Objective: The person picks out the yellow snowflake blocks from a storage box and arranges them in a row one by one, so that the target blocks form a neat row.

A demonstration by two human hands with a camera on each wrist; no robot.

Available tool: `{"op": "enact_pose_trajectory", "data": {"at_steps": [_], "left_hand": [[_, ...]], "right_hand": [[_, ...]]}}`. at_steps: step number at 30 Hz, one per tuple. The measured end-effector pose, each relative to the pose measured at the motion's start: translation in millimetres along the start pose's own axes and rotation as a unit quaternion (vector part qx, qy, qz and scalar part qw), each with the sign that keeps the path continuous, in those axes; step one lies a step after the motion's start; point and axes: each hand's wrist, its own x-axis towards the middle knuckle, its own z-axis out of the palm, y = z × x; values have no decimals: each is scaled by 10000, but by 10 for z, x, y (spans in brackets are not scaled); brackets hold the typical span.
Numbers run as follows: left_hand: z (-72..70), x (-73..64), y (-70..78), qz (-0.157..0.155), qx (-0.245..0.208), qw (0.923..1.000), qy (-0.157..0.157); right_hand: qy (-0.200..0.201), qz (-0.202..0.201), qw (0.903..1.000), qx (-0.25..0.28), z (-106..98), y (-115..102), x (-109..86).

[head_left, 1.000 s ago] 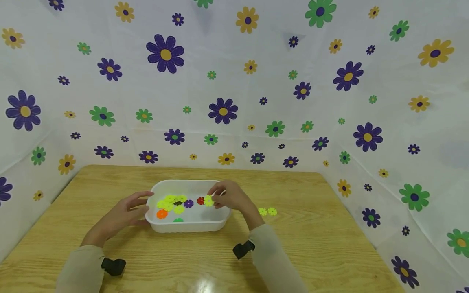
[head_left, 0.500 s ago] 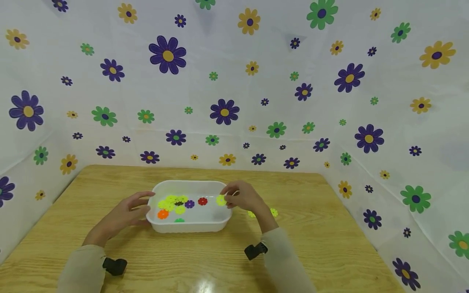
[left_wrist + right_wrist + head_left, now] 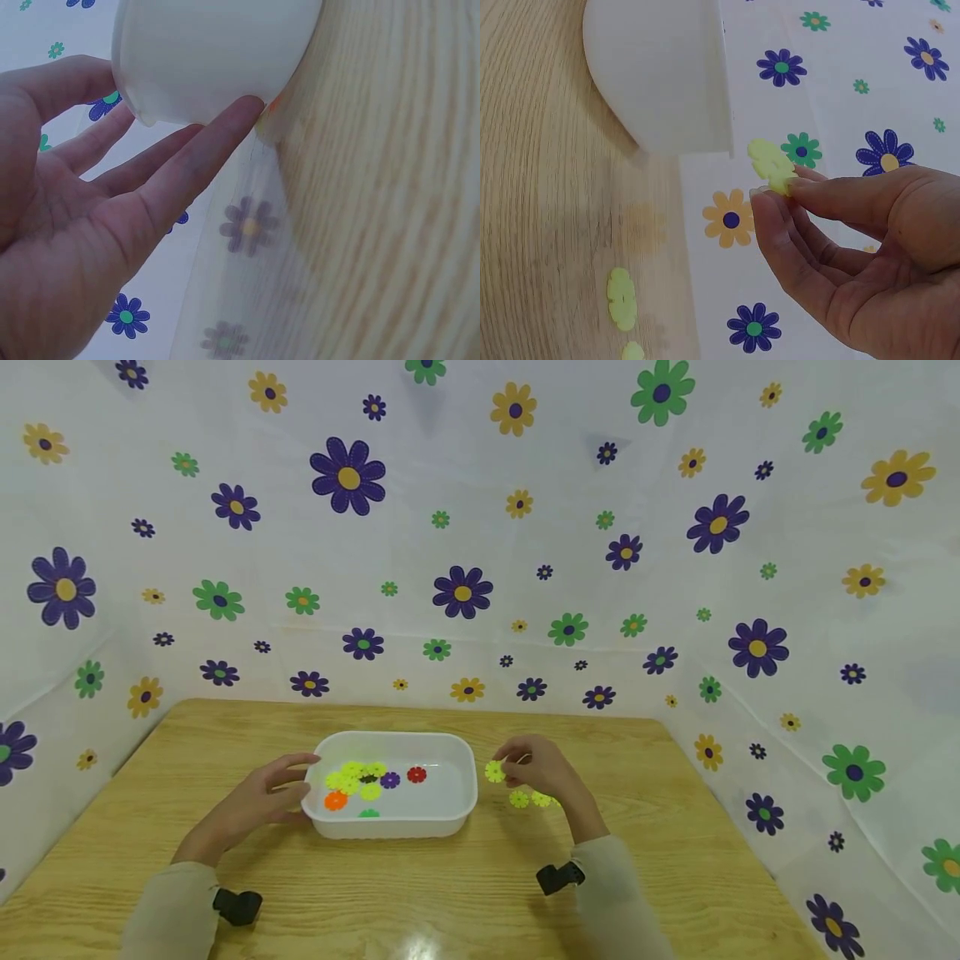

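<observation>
Wooden table | right hand | pinched disc: bright yellow, thin, petalled

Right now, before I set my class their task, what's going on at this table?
A person's right hand pinches a yellow flower-shaped piece, held above the wooden table just right of a white tub. Their left hand rests against the tub's left end. Inside the tub are a cluster of yellow pieces and orange, purple, red and green ones. More yellow pieces lie on the table below the right hand.
</observation>
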Motion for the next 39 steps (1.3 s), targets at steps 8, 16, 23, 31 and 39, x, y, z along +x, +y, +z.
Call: {"op": "enact_pose_trajectory", "data": {"at_steps": [8,16,23,31,39], "left_hand": [[5,5,-11,10,10,10000,21],[1,10,-9,4,13,10000,31],[-1,9,-17,23,-20,10000,40],[-9,5,-21,79,-57,10000,17],[0,8,-14,35,-32,10000,29]], "right_hand": [[58,-4,10000,-63,-149,198,-63],[47,-69,10000,40,-277,374,-139],[109,-5,9999,-76,-406,520,-205],[178,139,9997,-85,-523,680,-277],[322,422,9986,-32,-636,832,-329]]}}
